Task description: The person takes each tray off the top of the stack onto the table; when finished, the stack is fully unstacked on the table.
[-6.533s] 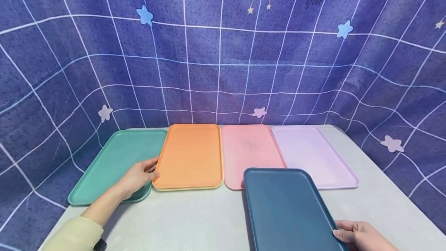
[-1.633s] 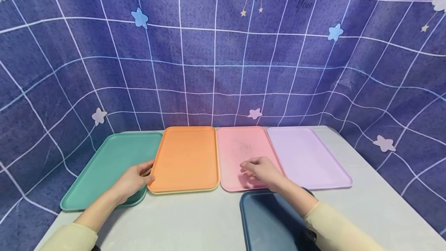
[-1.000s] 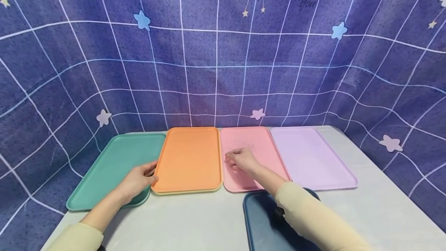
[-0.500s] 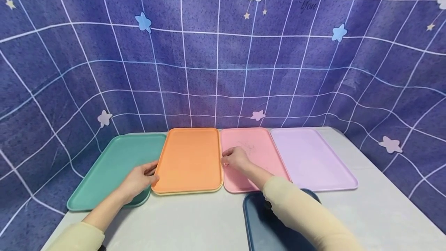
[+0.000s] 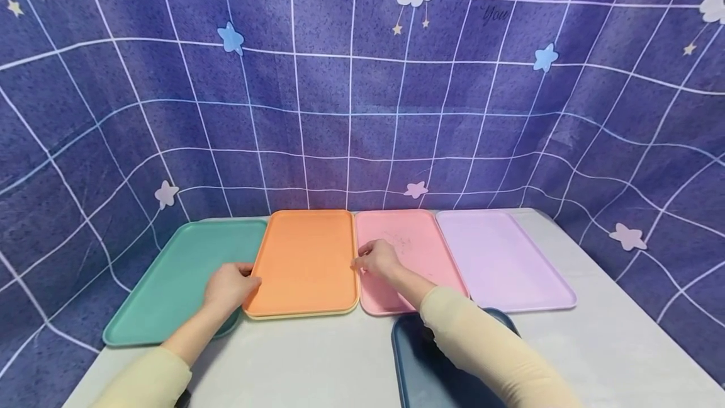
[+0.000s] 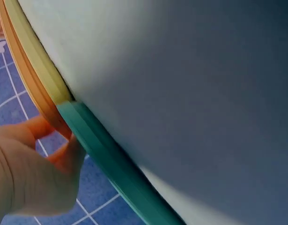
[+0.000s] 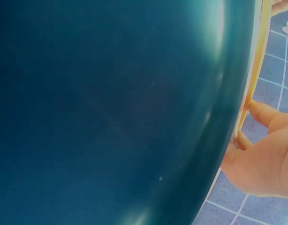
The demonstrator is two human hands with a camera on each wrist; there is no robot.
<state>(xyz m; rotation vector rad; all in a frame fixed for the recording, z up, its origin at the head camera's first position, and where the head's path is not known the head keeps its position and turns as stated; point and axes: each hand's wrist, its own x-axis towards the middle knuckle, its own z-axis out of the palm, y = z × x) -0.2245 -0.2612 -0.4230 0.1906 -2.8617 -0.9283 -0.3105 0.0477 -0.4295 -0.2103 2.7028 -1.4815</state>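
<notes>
An orange tray (image 5: 306,257) lies on a yellow tray (image 6: 43,65), whose rim shows beneath it. At the orange tray's left edge, my left hand (image 5: 228,285) holds the rim, with the thumb over it. My right hand (image 5: 379,259) reaches across a pink tray (image 5: 396,282) and pinches the orange tray's right rim between thumb and fingers. To the left lies a green tray (image 5: 170,294), partly under my left hand and forearm. Below my right forearm is a dark blue tray (image 5: 410,364), which fills much of the right wrist view.
A lilac tray (image 5: 510,263) lies right of the pink one. All the trays are on a pale grey table (image 5: 294,357). A blue curtain (image 5: 317,80) with a white grid and stars hangs close behind and along both sides.
My right hand has let go of the dark blue tray, crossed over the pink tray and taken the orange tray's right rim. My left thumb has shifted slightly further over the left rim.
</notes>
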